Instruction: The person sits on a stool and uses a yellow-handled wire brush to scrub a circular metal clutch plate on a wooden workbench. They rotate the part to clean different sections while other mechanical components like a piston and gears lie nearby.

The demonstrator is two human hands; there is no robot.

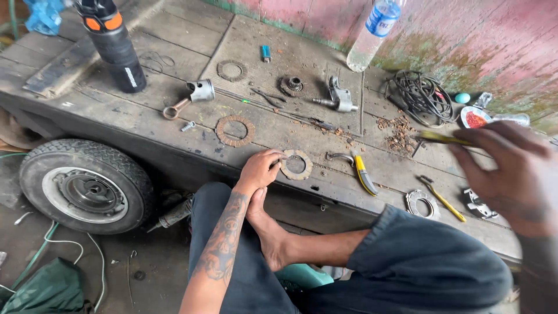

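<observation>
on bench, left hand (260, 170) at ring disc (296, 164)

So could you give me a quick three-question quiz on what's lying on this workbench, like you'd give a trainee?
1. True or false: the left hand touches a ring-shaped clutch friction plate at the front edge of the wooden bench.
2. Which lies just right of that plate? A) yellow-handled pliers B) piston with connecting rod C) clear plastic bottle
3. What does the blurred right hand hold?

Key
1. True.
2. A. The piston lies further back to the left; the bottle stands by the wall.
3. A thin yellowish tool, too blurred to name.
</observation>
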